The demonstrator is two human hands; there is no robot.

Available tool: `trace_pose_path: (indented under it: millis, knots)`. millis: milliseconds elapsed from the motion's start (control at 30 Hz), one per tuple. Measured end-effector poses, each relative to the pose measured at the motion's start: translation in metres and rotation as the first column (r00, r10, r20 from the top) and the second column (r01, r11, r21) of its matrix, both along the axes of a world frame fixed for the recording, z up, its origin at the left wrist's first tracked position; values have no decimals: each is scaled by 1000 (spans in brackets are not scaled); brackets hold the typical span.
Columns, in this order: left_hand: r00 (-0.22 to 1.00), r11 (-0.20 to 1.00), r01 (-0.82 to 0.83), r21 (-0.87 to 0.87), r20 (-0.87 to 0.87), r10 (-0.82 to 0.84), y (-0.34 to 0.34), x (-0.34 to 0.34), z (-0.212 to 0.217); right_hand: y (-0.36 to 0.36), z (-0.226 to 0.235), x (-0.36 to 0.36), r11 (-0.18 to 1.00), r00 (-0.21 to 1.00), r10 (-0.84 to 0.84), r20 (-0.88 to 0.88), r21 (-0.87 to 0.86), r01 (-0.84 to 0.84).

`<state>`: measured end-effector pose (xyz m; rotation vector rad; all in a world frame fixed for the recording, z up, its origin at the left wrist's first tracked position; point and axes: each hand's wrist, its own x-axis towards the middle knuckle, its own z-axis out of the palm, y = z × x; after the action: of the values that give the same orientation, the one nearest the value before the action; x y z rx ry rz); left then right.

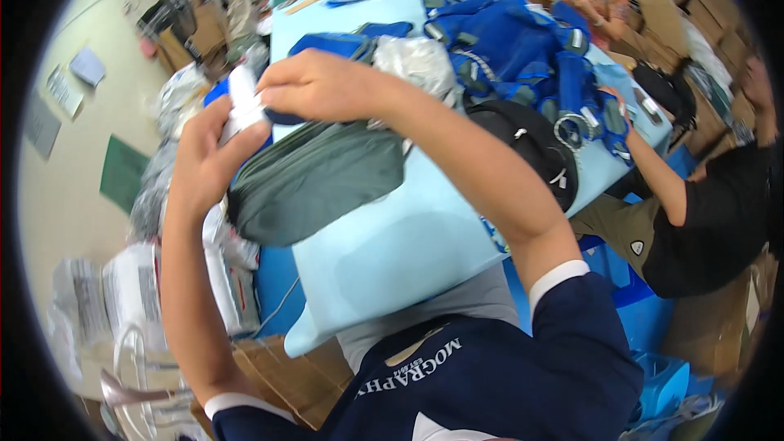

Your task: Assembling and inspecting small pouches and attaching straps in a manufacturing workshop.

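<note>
Your left hand (204,159) cradling a grey-green pouch bag (314,180) (contents hidden) above the light blue table (408,237), fingers pinching a small white piece (243,98), your right hand (322,86) gripping it too, both arms raised.

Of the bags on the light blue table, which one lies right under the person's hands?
The grey-green bag, just under both hands; the blue bags and the black one lie farther off.

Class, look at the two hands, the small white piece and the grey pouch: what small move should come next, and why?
Probably lower the white piece toward the grey pouch. Both the left hand and right hand pinch it just above the pouch, which hangs under them over the light blue table.
</note>
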<state>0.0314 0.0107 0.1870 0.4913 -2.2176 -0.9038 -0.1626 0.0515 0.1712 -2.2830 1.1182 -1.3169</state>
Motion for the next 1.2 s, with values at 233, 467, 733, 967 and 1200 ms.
trace_pose_path:
  millis: [233, 467, 733, 967, 1200]
  knots:
    - [997, 995, 4, 103, 80, -12, 10, -5, 10, 12, 4, -2, 1000, 998, -5, 63, -24, 6]
    - [980, 966, -34, 257, 197, -18, 11, -8, 11, 14, -6, -7, 998, 992, 0, 128, 68, -9]
    - [975, 938, 44, 343, 190, -115, 12, -16, -3, 26, -18, -17, 999, 992, -17, 127, 40, 12]
    - [972, 976, 30, 217, 223, -79, 30, -7, -10, 26, -26, 3, 998, 980, 50, 190, 23, -55]
    - [963, 948, -140, 286, 260, 64, 12, 13, -20, 29, -39, -8, 995, 960, -96, 263, 27, 92]
